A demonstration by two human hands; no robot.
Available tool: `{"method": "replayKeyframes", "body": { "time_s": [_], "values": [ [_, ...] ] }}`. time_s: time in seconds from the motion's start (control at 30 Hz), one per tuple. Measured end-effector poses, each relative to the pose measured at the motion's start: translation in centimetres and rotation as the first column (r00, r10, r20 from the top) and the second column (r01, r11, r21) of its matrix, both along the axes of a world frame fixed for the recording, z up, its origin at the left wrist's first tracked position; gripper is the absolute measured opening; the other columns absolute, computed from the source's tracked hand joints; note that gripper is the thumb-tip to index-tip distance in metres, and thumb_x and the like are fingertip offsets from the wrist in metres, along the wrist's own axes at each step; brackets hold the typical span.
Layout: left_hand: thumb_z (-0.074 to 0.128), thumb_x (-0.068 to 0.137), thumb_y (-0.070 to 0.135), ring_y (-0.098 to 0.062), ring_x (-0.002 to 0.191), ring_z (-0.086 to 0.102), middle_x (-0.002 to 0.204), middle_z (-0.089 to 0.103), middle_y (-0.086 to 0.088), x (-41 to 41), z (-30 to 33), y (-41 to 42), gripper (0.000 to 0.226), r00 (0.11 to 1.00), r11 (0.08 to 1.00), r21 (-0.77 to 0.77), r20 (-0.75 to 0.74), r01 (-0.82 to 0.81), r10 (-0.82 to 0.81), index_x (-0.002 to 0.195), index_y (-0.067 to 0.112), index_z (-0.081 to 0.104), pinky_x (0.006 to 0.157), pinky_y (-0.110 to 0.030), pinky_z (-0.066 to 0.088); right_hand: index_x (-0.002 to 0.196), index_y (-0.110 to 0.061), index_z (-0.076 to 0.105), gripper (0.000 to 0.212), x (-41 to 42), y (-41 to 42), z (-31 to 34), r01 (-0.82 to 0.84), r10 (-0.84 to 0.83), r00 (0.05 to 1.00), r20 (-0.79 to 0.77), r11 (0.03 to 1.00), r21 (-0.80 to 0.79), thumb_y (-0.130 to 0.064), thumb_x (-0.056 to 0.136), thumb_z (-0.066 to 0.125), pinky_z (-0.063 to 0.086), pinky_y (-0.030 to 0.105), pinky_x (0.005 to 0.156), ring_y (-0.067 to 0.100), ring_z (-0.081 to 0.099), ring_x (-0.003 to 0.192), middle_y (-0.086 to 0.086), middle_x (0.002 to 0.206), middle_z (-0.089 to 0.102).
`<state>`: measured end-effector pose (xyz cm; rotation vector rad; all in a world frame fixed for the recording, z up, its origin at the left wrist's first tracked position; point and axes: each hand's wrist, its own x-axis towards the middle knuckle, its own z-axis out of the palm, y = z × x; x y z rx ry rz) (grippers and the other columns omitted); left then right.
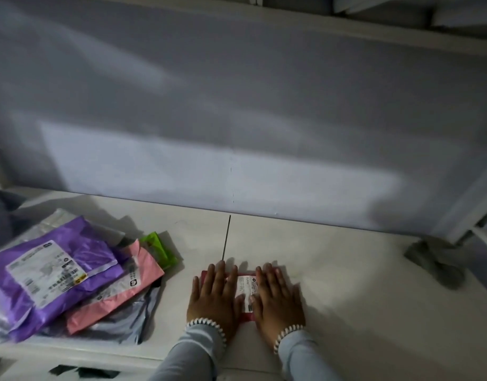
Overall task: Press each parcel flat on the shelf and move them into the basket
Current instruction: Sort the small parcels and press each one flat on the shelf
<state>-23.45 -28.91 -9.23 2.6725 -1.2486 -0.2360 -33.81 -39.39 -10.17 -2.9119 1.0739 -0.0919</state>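
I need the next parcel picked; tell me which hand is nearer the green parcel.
Left. The left hand presses the red parcel just right of the green parcel; the right hand lies farther right, on the same red parcel.

two hands (213,295) (278,296), one red parcel (245,292), about five piled parcels (72,273), one shelf (346,284)

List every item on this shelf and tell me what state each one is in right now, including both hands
Red parcel: lying on the shelf, pressed under both hands.
Left hand: flat, fingers straight, on the parcel.
Right hand: flat, fingers straight, on the parcel.
Purple parcel: topmost on the pile, wrinkled.
Pink parcel: under the purple one.
Green packet: partly covered.
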Motion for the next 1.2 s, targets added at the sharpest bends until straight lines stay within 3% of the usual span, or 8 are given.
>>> {"method": "replayKeyframes", "body": {
  "time_s": [0.23,0.4,0.53,0.73,0.87,1.0,1.13,1.2],
  "values": [
    [0.001,0.088,0.055,-0.021,0.147,-0.016,0.155,-0.024,0.003,-0.2,0.1,-0.2,0.067,0.999,0.998,0.06,0.049,-0.001,-0.001,0.149,0.031,-0.012,0.116,-0.047,-0.011,0.12,-0.028,0.066,0.057,0.4,0.1,-0.1,0.008,-0.004,0.997,-0.073,0.999,0.048,-0.052,0.077,0.038,0.024,0.057,0.096,0.019,0.058,0.121,-0.005,0.132,0.06],
    [0.014,0.096,0.052,-0.022,0.146,-0.017,0.157,-0.021,0.0,-0.1,0.2,-0.3,0.064,0.999,0.994,0.108,0.051,0.006,-0.012,0.149,0.029,-0.011,0.117,-0.046,-0.011,0.151,-0.033,0.0,0.085,0.6,-0.3,-0.2,-0.027,0.035,0.995,-0.093,0.996,0.083,-0.055,0.07,-0.012,-0.018,0.056,0.102,0.016,-0.014,0.147,-0.01,0.159,-0.013],
    [0.014,0.096,0.052,-0.022,0.147,-0.015,0.158,-0.018,-0.002,-0.2,0.4,-0.4,0.063,0.998,0.991,0.13,0.06,0.006,-0.014,0.149,0.028,-0.01,0.116,-0.042,-0.012,0.151,-0.031,-0.007,0.093,0.6,0.1,0.5,-0.012,0.029,0.987,-0.158,0.994,0.105,-0.053,0.061,-0.02,-0.021,0.057,0.1,0.016,-0.019,0.146,-0.008,0.159,-0.018],
    [0.015,0.097,0.05,-0.024,0.146,-0.016,0.157,-0.021,-0.005,0.0,0.3,-0.2,0.066,0.999,0.984,0.174,0.028,0.038,-0.043,0.149,0.023,-0.014,0.12,-0.041,-0.008,0.152,-0.024,0.014,0.061,2.8,1.9,3.0,0.013,0.0,0.998,-0.059,0.975,0.222,-0.047,0.096,0.021,-0.003,0.051,0.118,0.023,-0.002,0.148,-0.001,0.161,0.006],
    [0.021,0.099,0.045,-0.027,0.146,-0.017,0.157,-0.022,-0.009,0.7,0.4,0.0,0.071,0.987,0.941,0.322,0.081,0.105,-0.138,0.148,0.011,-0.015,0.119,-0.041,-0.011,0.15,-0.04,0.007,0.053,4.8,4.8,3.6,-0.293,0.264,0.956,0.128,0.844,0.449,-0.046,0.1,0.024,-0.001,0.041,0.121,0.017,-0.007,0.148,-0.013,0.16,-0.004],
    [0.02,0.095,0.05,-0.023,0.146,-0.018,0.157,-0.023,-0.004,0.2,0.1,-0.3,0.072,0.996,0.974,0.222,0.05,0.055,-0.068,0.148,0.018,-0.018,0.12,-0.041,-0.007,0.149,-0.044,0.005,0.058,3.3,1.8,1.8,-0.275,0.273,0.961,0.051,0.916,0.291,-0.061,0.093,0.007,0.0,0.035,0.117,0.011,0.0,0.148,-0.017,0.16,-0.001],
    [0.018,0.096,0.048,-0.022,0.146,-0.018,0.157,-0.023,-0.002,0.1,0.1,-0.5,0.065,0.999,0.988,0.148,0.028,0.04,-0.045,0.149,0.026,-0.012,0.119,-0.04,-0.008,0.131,-0.042,0.052,0.068,1.7,0.2,0.7,-0.146,0.153,0.987,-0.038,0.978,0.151,-0.062,0.091,0.0,0.043,0.034,0.099,0.011,0.054,0.125,-0.014,0.138,0.053],
    [0.016,0.096,0.05,-0.021,0.146,-0.016,0.155,-0.025,0.001,0.2,0.0,-0.5,0.064,0.999,0.992,0.119,0.027,0.032,-0.035,0.149,0.029,-0.012,0.119,-0.039,-0.007,0.122,-0.041,0.062,0.063,1.6,0.0,0.3,-0.13,0.14,0.988,-0.06,0.981,0.144,-0.059,0.093,0.009,0.047,0.032,0.095,0.01,0.062,0.114,-0.013,0.128,0.062]
  ]
}}
